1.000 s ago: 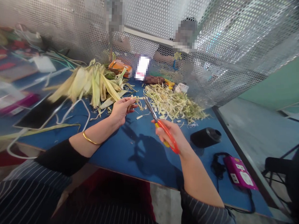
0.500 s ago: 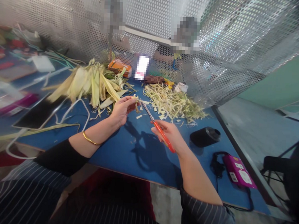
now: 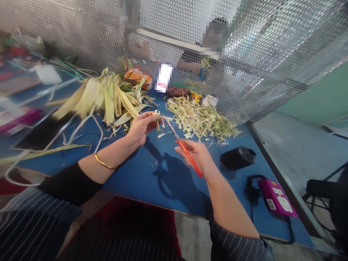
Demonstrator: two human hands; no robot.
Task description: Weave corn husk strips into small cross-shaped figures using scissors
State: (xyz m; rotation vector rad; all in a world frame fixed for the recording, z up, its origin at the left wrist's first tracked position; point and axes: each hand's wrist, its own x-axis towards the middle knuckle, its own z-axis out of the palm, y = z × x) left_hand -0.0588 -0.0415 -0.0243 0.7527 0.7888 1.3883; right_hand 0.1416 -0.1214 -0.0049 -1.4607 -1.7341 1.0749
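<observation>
Over the blue table [image 3: 132, 182], my left hand [image 3: 141, 128] pinches a small piece of corn husk [image 3: 157, 114] between thumb and fingers. My right hand [image 3: 196, 156] is closed around the red handles of a pair of scissors [image 3: 187, 153]. The metal blades point up and left, with their tips close to the husk piece; I cannot tell whether they touch it. Beyond the scissors lies a heap of shredded husk [image 3: 200, 118], with loose bits scattered at its near side. A bunch of whole corn husks [image 3: 103, 93] lies behind my left hand.
At right stand a black cylinder [image 3: 238, 158] and a purple power strip [image 3: 278, 199] with a black cord. A dark tablet-like panel [image 3: 42, 131] and white wire frame [image 3: 88, 120] lie left. A lit phone [image 3: 164, 77] stands at the back, before the perforated metal screen [image 3: 172, 16].
Both hands keep nearly the same pose and hold. The whole view has shifted very slightly; otherwise little differs.
</observation>
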